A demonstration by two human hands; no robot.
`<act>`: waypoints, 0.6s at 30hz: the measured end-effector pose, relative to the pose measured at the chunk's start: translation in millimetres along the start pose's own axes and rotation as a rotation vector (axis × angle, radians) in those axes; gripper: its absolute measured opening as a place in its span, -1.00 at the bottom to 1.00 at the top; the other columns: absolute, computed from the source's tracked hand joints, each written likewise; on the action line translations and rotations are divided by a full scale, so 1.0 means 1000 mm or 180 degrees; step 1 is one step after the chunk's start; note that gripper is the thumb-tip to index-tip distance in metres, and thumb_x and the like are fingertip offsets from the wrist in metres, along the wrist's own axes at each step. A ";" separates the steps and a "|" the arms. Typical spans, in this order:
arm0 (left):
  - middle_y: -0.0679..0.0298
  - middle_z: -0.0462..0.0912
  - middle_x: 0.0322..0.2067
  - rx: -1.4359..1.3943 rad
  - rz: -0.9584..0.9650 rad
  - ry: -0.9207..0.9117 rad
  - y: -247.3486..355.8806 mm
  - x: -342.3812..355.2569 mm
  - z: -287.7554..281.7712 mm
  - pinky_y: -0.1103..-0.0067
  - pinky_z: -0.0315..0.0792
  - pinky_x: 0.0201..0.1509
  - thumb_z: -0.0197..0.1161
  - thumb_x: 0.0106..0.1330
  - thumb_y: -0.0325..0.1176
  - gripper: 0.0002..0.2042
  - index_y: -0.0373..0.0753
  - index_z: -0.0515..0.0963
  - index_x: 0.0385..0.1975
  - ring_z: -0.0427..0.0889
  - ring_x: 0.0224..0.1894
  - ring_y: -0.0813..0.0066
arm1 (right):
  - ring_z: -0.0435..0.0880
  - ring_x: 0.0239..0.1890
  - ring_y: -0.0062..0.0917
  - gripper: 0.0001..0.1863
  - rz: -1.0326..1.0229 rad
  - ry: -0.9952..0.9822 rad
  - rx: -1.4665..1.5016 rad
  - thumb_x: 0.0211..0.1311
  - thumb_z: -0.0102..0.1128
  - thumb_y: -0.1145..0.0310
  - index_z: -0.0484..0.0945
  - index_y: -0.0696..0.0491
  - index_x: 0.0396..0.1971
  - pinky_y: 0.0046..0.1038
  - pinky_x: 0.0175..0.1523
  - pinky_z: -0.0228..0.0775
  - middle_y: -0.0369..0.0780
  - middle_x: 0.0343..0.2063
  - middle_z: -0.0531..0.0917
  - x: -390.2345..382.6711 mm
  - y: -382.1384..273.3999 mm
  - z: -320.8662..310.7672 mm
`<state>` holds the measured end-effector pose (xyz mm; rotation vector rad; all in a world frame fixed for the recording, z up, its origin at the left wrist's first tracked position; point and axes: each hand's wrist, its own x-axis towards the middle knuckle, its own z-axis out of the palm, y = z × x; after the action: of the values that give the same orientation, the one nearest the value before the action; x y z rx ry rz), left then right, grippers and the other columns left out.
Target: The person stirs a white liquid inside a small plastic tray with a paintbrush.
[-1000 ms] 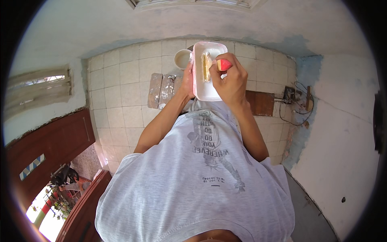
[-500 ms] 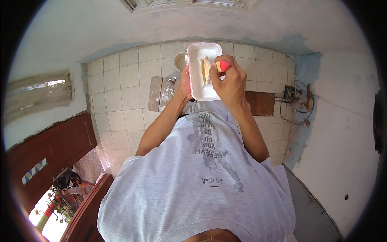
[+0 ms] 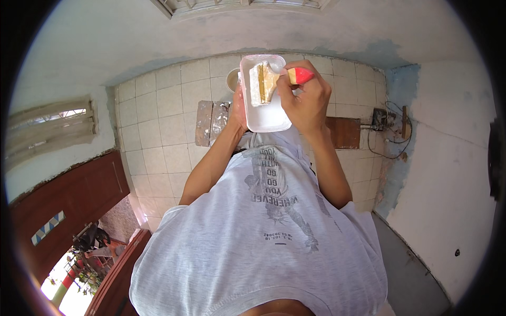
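Note:
My left hand point(image 3: 239, 110) grips the left side of a white rectangular plastic tray point(image 3: 268, 119) with a pinkish edge, which holds white paint. My right hand point(image 3: 307, 100) is closed around the handle of a wide paintbrush point(image 3: 268, 83), yellowish wood with a red end. The brush head is over the tray's left and upper part, its bristles coated white; whether it touches the tray floor I cannot tell. A round pale container point(image 3: 230, 80) stands on the floor behind the tray, partly hidden.
Paint-spattered boards point(image 3: 206, 124) and a brown board point(image 3: 342, 132) lie on the tiled floor point(image 3: 150, 137). Cables and a dark box point(image 3: 379, 120) sit by the right wall. An open wooden door point(image 3: 74, 189) at lower left shows a motorbike point(image 3: 89, 238) and part of a person point(image 3: 108, 250).
The brush head has shifted up and leftward in the tray and tilted, showing more white bristle. My right hand has moved slightly right, while the tray has shifted a little left since a second ago.

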<state>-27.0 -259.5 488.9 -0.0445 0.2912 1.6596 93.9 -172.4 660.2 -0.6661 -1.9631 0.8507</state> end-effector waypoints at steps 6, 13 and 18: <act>0.01 0.57 0.33 -0.0406 -0.0195 -0.0252 0.000 0.001 0.000 0.16 0.56 0.39 -0.18 0.63 0.23 -0.31 -0.19 0.37 0.48 0.65 0.29 0.09 | 0.71 -0.52 -0.44 -0.93 0.0093 -0.0422 0.0023 0.25 0.34 0.57 0.60 0.18 -0.35 -0.43 -0.38 0.57 -0.15 -0.45 0.69 -0.019 0.000 0.013; 0.05 0.59 0.31 0.0092 -0.0001 0.0074 0.001 -0.004 -0.007 0.15 0.57 0.38 -0.15 0.62 0.21 -0.32 -0.20 0.37 0.48 0.67 0.26 0.11 | 0.70 -0.55 -0.30 -0.87 0.0110 -0.0388 -0.0088 0.23 0.37 0.51 0.56 0.17 -0.34 -0.30 -0.40 0.55 -0.08 -0.47 0.65 -0.011 0.003 -0.004; 0.09 0.66 0.23 -0.0187 -0.0181 -0.0073 0.002 -0.004 -0.005 0.18 0.61 0.33 -0.14 0.62 0.19 -0.36 -0.21 0.47 0.38 0.72 0.19 0.17 | 0.70 -0.53 -0.48 -0.93 -0.0115 -0.0335 -0.0174 0.28 0.33 0.58 0.59 0.19 -0.32 -0.42 -0.39 0.57 -0.16 -0.42 0.69 -0.015 0.011 0.002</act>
<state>-29.4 -264.5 485.7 -0.0772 0.2221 1.6110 101.0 -177.0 643.5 -0.6264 -2.0932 0.8273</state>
